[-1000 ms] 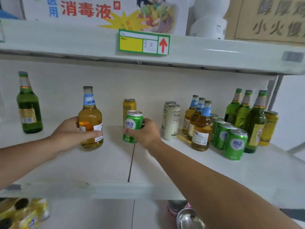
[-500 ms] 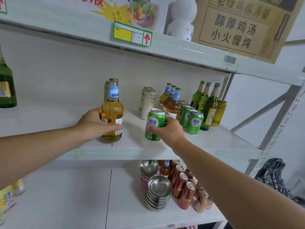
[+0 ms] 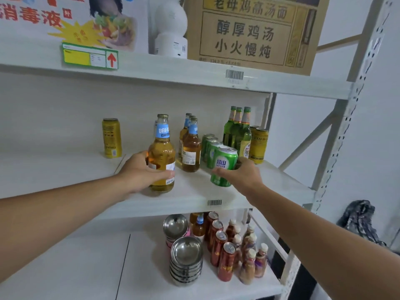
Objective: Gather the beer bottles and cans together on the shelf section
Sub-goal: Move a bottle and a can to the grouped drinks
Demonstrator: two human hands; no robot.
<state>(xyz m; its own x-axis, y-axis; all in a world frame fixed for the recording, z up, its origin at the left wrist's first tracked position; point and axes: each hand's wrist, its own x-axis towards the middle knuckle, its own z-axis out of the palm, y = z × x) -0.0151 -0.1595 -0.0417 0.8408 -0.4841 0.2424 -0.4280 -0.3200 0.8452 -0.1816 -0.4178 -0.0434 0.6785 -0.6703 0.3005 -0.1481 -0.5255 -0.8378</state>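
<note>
My left hand [image 3: 140, 172] grips an amber beer bottle [image 3: 162, 152] with a blue neck label, standing at the front of the middle shelf [image 3: 194, 198]. My right hand [image 3: 242, 175] holds a green can [image 3: 224, 165] just in front of a row of green cans [image 3: 211, 146]. Behind these stand three amber bottles [image 3: 190, 148], three green bottles [image 3: 238, 131] and yellow cans [image 3: 258, 145] at the right end. A lone yellow can [image 3: 111, 138] stands apart at the back left.
The lower shelf carries stacked steel bowls [image 3: 186, 260], red cans [image 3: 225, 256] and small bottles [image 3: 251, 256]. A cardboard box [image 3: 249, 33] and a white jar [image 3: 171, 29] sit on the top shelf. A metal upright [image 3: 337, 148] bounds the right side.
Both hands have carried the amber bottle and the green can rightward along the shelf, close to the group of bottles and cans. The view has swung right; the far-left green bottle is out of frame.
</note>
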